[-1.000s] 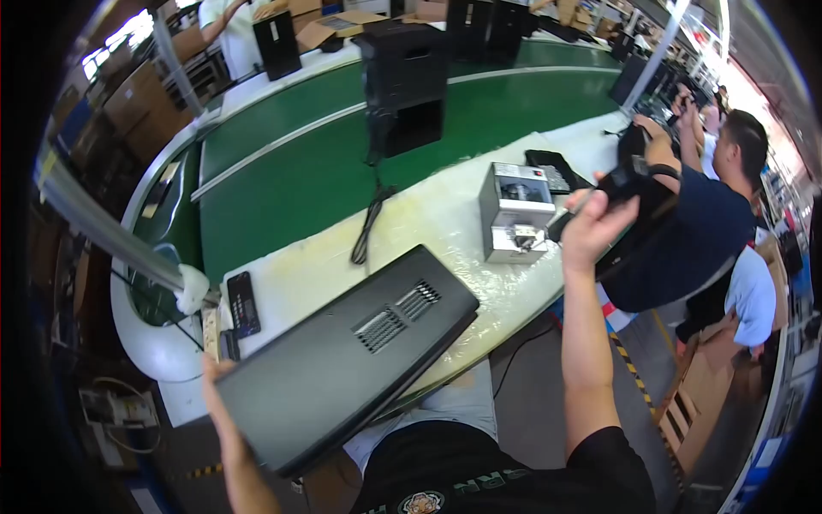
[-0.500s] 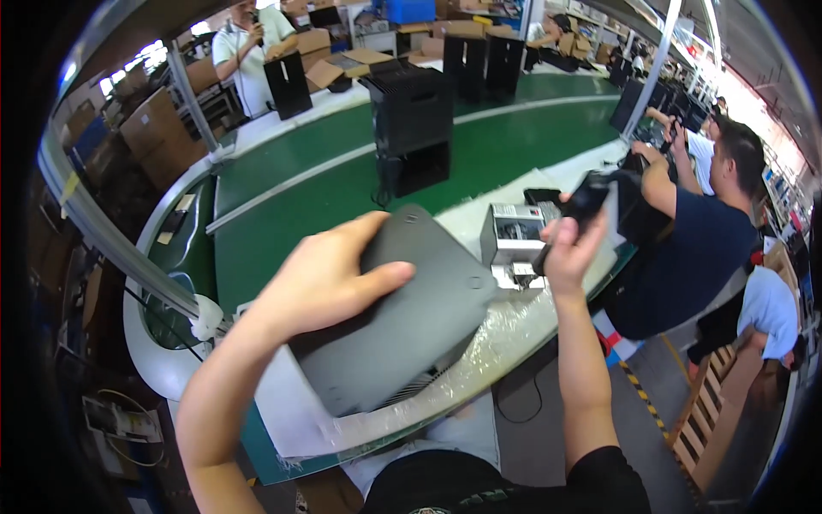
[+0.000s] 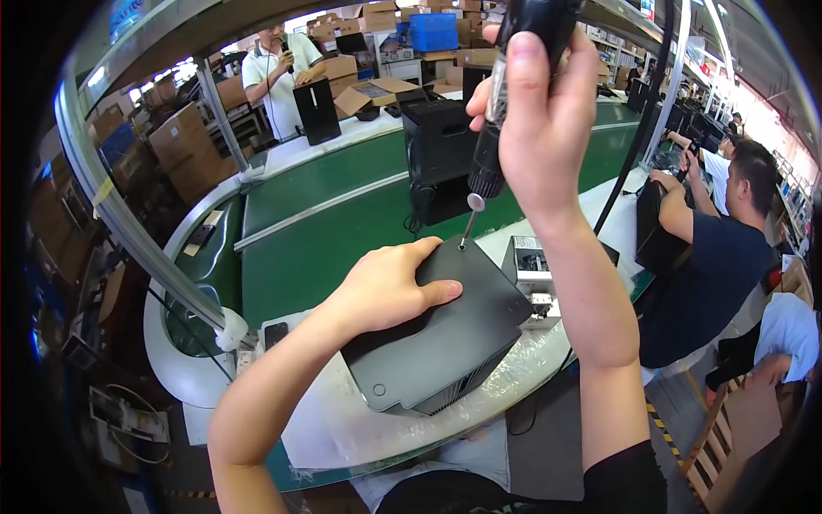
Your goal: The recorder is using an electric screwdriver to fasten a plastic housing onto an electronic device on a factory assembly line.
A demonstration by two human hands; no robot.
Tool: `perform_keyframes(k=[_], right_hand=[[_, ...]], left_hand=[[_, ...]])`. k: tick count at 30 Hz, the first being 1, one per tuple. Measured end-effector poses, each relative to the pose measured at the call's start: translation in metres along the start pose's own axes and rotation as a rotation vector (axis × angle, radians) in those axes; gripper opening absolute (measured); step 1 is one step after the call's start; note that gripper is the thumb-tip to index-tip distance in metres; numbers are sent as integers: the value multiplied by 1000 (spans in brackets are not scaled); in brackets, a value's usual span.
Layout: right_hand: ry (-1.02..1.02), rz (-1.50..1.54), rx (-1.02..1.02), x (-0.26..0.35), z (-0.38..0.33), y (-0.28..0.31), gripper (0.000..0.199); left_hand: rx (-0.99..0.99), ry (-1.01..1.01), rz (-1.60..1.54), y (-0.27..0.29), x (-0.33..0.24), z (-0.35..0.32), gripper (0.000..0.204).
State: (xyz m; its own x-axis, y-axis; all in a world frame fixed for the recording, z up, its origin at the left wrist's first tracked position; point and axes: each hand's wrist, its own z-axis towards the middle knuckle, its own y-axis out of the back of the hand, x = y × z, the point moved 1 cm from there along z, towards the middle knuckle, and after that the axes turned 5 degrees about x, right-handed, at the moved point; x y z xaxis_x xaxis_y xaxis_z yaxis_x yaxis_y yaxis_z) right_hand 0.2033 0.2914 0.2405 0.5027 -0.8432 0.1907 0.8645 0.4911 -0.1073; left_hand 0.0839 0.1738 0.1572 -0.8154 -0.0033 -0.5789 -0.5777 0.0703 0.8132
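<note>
At frame centre, the left hand (image 3: 390, 291) lies flat, fingers spread, on the matte black rectangular metal panel (image 3: 445, 338) resting on the film-covered white counter (image 3: 342, 428). At upper centre, the right hand (image 3: 539, 128) is clamped around a black electric screwdriver (image 3: 501, 111), its bit touching the panel's far corner.

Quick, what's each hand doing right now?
Left hand: open, pressed flat on the black case.
Right hand: closed around the electric screwdriver, its bit on the case's top edge.

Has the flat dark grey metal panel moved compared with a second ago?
Yes. The flat dark grey metal panel shifted right along the white workbench, toward the small grey metal box.
</note>
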Motion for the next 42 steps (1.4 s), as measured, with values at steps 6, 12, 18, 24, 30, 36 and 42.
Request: perform_keyframes(k=[6, 12, 18, 24, 30, 36, 42], right_hand=[[-156, -51, 63, -8, -14, -15, 43], [-153, -38, 130, -14, -15, -23, 47], [-177, -40, 142, -15, -17, -26, 48], [33, -251, -8, 7, -9, 19, 31], [-107, -531, -209, 16, -109, 133, 34], [-301, -476, -259, -42, -222, 166, 58], [-384, -527, -153, -55, -265, 182, 60]], left_hand=[[-48, -16, 48, -3, 8, 2, 66], [-65, -64, 83, -3, 6, 2, 64], [-36, -59, 100, -1, 1, -2, 66], [28, -93, -95, 19, 39, -15, 55], [-441, 238, -1183, -70, 127, -52, 66], [-657, -106, -1144, -140, 182, -98, 45], [-664, 192, -781, -70, 112, -94, 51]])
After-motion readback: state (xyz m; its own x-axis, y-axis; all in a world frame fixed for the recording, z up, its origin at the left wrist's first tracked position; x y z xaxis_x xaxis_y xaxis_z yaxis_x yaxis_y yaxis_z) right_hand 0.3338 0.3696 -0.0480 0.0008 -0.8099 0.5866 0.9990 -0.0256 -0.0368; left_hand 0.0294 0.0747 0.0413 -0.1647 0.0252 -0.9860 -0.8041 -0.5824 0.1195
